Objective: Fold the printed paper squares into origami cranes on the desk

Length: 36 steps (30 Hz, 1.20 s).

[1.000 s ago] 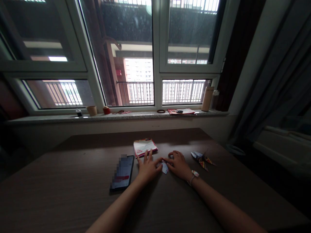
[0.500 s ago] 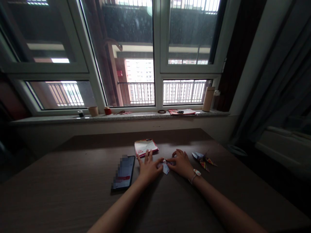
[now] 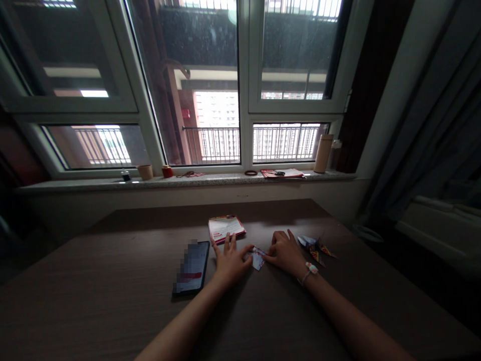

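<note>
A small folded paper [image 3: 258, 259], whitish with some red print, lies on the table between my hands. The thumb and index finger of my left hand [image 3: 230, 260] hold its left side, while the other fingers spread out towards a stack of printed paper sheets [image 3: 226, 228]. At the paper's right edge, my right hand [image 3: 284, 253] pinches it between thumb and curled fingers; the exact fingertip contact is small and dark. A folded paper piece [image 3: 314, 246] with pointed ends, grey and red-yellow, rests just right of my right hand.
A phone [image 3: 191, 268] lies left of my left hand on the brown table [image 3: 112, 301]. Behind, the windowsill [image 3: 225, 179] carries a paper cup [image 3: 145, 172], a red jar [image 3: 167, 171], scissors, a dark ring, red-white papers [image 3: 289, 173] and a tan bottle [image 3: 323, 153].
My right hand has slid slightly right, away from the left hand, along the folded paper's edge. More of the paper shows between the hands. My left hand stays in place.
</note>
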Tool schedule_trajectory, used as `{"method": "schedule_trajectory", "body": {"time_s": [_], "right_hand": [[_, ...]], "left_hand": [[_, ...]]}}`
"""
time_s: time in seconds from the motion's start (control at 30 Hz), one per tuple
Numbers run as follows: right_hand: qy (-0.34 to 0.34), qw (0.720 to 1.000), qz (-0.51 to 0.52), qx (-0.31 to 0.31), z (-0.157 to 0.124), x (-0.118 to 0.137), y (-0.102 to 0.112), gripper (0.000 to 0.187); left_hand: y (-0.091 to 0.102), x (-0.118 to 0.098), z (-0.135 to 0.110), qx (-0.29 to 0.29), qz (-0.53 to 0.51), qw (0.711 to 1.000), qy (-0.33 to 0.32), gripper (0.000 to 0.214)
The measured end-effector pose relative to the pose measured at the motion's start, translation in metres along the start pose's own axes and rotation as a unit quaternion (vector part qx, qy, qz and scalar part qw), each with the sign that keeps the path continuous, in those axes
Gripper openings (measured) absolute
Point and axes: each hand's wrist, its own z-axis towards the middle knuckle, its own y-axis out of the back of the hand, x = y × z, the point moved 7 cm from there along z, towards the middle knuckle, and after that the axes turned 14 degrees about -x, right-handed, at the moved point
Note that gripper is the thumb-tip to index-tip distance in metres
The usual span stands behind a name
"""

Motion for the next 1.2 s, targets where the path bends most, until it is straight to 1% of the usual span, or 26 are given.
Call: {"method": "schedule_trajectory", "body": {"time_s": [0.13,0.27,0.37,0.43,0.5,0.6,0.7,0.9,1.1,1.2], "right_hand": [[-0.002,1.000,0.004,0.005,-0.001,-0.003,0.001,0.032],[0.006,1.000,0.008,-0.001,-0.002,-0.006,-0.001,0.031],[0.005,1.000,0.019,-0.023,-0.002,-0.009,-0.004,0.034],[-0.006,0.998,0.025,-0.049,-0.002,-0.011,-0.004,0.037],[-0.002,0.997,0.045,-0.057,-0.002,-0.010,-0.007,0.034],[0.020,0.996,0.079,-0.028,-0.004,-0.003,-0.016,0.033],[0.029,0.996,0.085,0.001,-0.006,0.001,-0.024,0.035],[0.028,0.996,0.083,-0.009,-0.009,0.001,-0.028,0.037],[0.024,0.997,0.079,-0.007,-0.009,0.001,-0.030,0.035],[0.024,0.997,0.078,-0.008,-0.009,0.004,-0.028,0.037]], "left_hand": [[0.001,0.000,-0.001,0.002,0.006,1.000,0.001,0.043],[0.000,0.001,-0.001,0.003,-0.010,1.000,0.003,0.042],[-0.002,0.001,-0.002,0.003,-0.024,1.000,-0.001,0.041],[-0.002,0.001,-0.002,0.004,-0.029,1.000,-0.004,0.041],[-0.002,0.000,-0.002,0.009,-0.033,0.999,-0.005,0.041],[-0.002,0.000,-0.002,0.015,-0.037,0.999,-0.006,0.041],[-0.004,0.000,-0.001,0.014,-0.034,0.999,-0.007,0.040],[-0.002,0.000,-0.002,0.003,-0.024,1.000,-0.013,0.041],[0.006,-0.005,-0.004,-0.040,-0.006,0.999,-0.016,0.035],[0.004,-0.005,-0.005,-0.038,-0.010,0.999,-0.014,0.034]]}}
